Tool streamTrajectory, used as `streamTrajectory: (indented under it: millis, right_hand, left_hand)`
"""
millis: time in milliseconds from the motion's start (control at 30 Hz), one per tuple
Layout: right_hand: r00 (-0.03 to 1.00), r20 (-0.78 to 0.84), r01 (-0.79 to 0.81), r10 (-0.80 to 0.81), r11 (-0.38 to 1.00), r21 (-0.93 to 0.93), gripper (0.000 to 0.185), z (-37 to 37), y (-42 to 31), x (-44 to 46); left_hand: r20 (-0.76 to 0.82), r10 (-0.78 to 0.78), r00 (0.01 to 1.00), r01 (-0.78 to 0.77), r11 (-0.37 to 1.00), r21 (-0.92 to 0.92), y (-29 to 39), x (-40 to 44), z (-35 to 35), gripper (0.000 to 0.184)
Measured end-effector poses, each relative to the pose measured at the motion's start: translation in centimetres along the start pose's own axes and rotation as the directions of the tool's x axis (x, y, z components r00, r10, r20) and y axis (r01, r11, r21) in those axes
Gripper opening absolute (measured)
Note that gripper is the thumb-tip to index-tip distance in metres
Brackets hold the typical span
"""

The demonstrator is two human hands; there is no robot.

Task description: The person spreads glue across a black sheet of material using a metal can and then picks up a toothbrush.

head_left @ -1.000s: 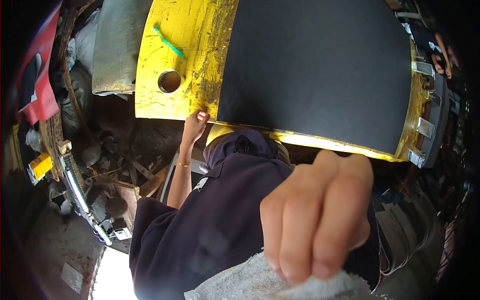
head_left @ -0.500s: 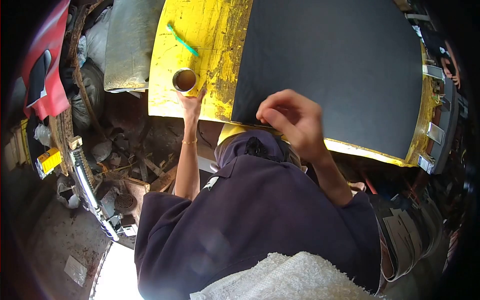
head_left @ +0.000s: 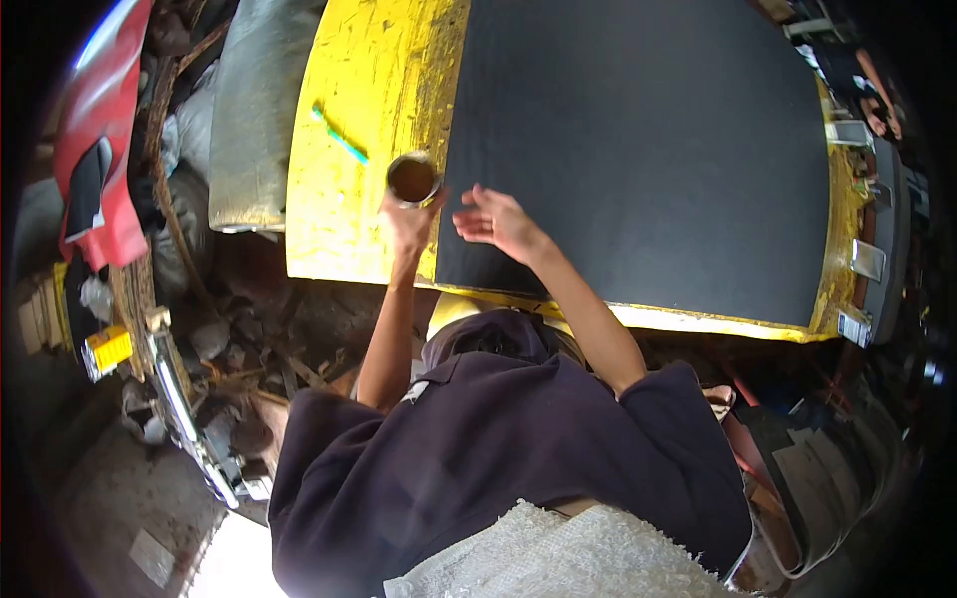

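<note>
My left hand (head_left: pixel 407 221) is wrapped round a cup (head_left: pixel 413 179) with brown liquid in it, near the line where the yellow tabletop (head_left: pixel 334 224) meets a large black sheet (head_left: pixel 638 159). To the right of the cup, my right hand (head_left: pixel 501 224) hovers over the sheet's left margin, its fingers spread and nothing in them. Beyond the cup to the left lies a slim green stick (head_left: pixel 340 134) shaped like a toothbrush, untouched by either hand.
Small boxes and metal pieces, including a silver rectangle (head_left: pixel 868 261), line the table's right edge. Another person (head_left: pixel 867 85) is at the far right. On the left hangs red material (head_left: pixel 105 189), with a grey padded slab (head_left: pixel 259 130) beside the table.
The cup has moved right in my left hand, from the yellow surface to the sheet's edge. My right hand has reached forward and left, its curled fingers now spread. The view has shifted slightly.
</note>
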State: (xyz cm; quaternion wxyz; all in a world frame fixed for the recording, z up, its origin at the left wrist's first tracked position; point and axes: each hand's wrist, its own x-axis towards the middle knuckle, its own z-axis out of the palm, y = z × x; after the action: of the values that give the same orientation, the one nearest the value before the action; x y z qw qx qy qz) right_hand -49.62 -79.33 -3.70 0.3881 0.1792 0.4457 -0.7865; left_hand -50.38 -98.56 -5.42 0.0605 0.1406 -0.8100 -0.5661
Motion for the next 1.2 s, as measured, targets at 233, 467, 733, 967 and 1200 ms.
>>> streamTrajectory:
  millis: [233,467,733,967,1200]
  right_hand:
    - [0.926,0.163,0.202,-0.341,0.812,0.548,0.061,-2.2,-4.8,-0.2]
    - [0.941,0.076,0.234,-0.329,0.796,0.558,0.054,-6.4,-9.8,-3.2]
    - [0.934,0.143,0.131,-0.326,0.688,0.714,0.044,-10.6,-14.9,3.6]
    - [0.918,0.118,0.149,-0.378,0.605,0.782,0.043,-10.1,-20.2,9.9]
    - [0.889,0.291,-0.05,-0.353,0.557,0.829,0.036,-15.4,-15.4,7.6]
  left_hand:
    - [0.047,0.282,0.958,-0.285,0.93,0.233,10.5,-0.1,8.9,0.047]
    - [0.094,0.431,0.898,-0.441,0.871,0.215,14.3,0.0,13.9,0.042]
    - [0.119,0.093,0.989,-0.121,0.961,0.248,3.1,3.8,8.7,0.047]
    - [-0.05,0.254,0.966,-0.202,0.863,0.463,-2.6,9.6,7.6,0.016]
    - [-0.321,0.062,0.945,0.138,0.814,0.564,-3.6,-6.2,-0.4,0.017]
